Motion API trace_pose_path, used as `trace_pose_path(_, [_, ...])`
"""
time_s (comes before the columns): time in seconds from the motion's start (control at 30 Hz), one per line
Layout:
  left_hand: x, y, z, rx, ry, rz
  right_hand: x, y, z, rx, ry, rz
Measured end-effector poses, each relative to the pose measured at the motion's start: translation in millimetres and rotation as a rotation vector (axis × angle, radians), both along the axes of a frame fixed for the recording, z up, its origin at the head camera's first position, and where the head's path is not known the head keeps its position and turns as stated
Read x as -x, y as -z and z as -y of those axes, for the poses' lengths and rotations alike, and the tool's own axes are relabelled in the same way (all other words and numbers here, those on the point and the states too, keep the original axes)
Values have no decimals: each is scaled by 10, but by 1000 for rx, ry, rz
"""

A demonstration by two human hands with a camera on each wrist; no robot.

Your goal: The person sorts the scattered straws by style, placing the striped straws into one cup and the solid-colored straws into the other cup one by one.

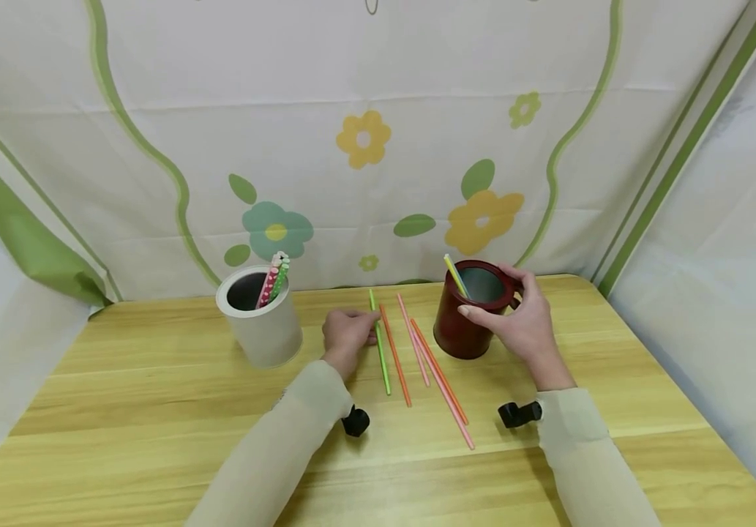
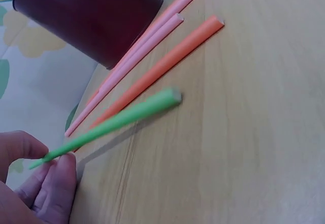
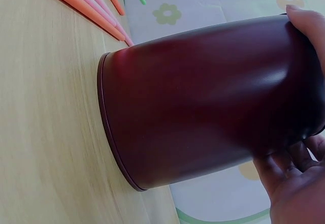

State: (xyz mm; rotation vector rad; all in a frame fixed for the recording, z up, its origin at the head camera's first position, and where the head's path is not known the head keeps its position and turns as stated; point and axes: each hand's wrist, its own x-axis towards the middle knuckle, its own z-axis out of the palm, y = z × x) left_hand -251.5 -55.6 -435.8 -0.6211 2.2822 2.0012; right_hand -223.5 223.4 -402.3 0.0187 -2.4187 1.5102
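My left hand (image 1: pixel 346 335) pinches a green straw (image 1: pixel 383 359) between thumb and finger near its far end. In the left wrist view the straw's near end (image 2: pixel 165 100) is lifted above its shadow on the wood. My right hand (image 1: pixel 530 329) grips a dark red mug (image 1: pixel 453 329) at its rim and handle side, thumb at the front of the rim. The mug stands upright, with a yellow straw (image 1: pixel 453 272) and a blue one leaning in it. Between the hands lie orange straws (image 1: pixel 396 359) and pink straws (image 1: pixel 443 388), some crossing.
A white mug (image 1: pixel 268 340) stands at the left, beyond my left hand, holding several patterned straws (image 1: pixel 271 282) in pink and green. The wooden table (image 1: pixel 154 432) ends at a flowered curtain (image 1: pixel 364 58) behind the mugs.
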Motion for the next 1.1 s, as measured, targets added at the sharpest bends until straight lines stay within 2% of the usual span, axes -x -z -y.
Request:
trace_pose_path(0.17, [8,23,32,-83,-33,-16,4,7,-2,-4,3,3])
trace_pose_path(0.5, [39,64,115,-188,5,-23,17,7,-5,5,-3,-5])
trace_pose_path(0.83, [40,80,171,-257,47,-29,47,23,-18,8,-10,-4])
trace_pose_path(1.1, [29,79,172,-259,71,-3,30,33,-31,18,-6,-2])
